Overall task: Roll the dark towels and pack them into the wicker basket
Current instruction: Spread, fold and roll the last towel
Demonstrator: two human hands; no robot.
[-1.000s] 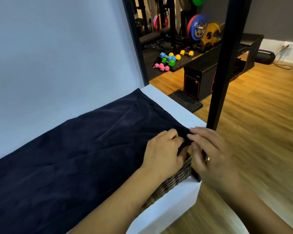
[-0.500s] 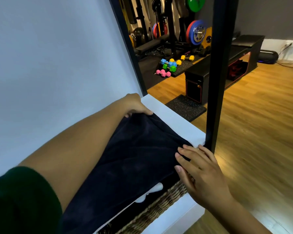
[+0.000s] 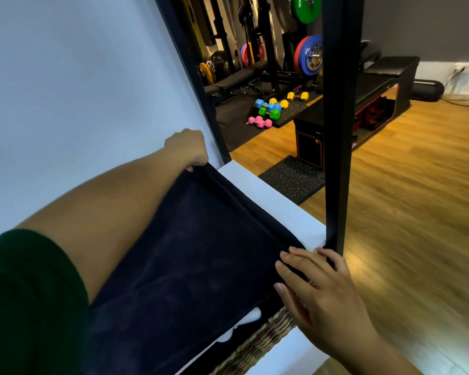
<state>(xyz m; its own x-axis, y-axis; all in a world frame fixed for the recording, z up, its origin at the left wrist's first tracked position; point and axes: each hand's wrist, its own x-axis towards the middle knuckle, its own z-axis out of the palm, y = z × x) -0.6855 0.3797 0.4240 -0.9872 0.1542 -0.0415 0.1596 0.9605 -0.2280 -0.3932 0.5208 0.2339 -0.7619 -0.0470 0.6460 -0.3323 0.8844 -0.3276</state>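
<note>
A dark navy towel (image 3: pixel 190 255) is stretched taut over the white surface (image 3: pixel 276 204). My left hand (image 3: pixel 186 148) grips its far corner near the wall and holds it a little raised. My right hand (image 3: pixel 317 285) holds the towel's near corner, fingers laid on top and the thumb hidden below. The wicker basket (image 3: pixel 260 345) shows only its woven rim at the bottom, under the towel's near edge; its inside is dark.
A black upright post (image 3: pixel 337 131) stands right behind my right hand at the surface's edge. A pale wall (image 3: pixel 79 90) runs along the left. Beyond lie a wooden floor (image 3: pixel 417 201), a black bench (image 3: pixel 363 96) and coloured dumbbells (image 3: pixel 268 109).
My left hand left the near corner, reached to the far corner by the wall and lifted it, pulling the towel taut. My right hand stays at the near corner. The view shifted slightly.
</note>
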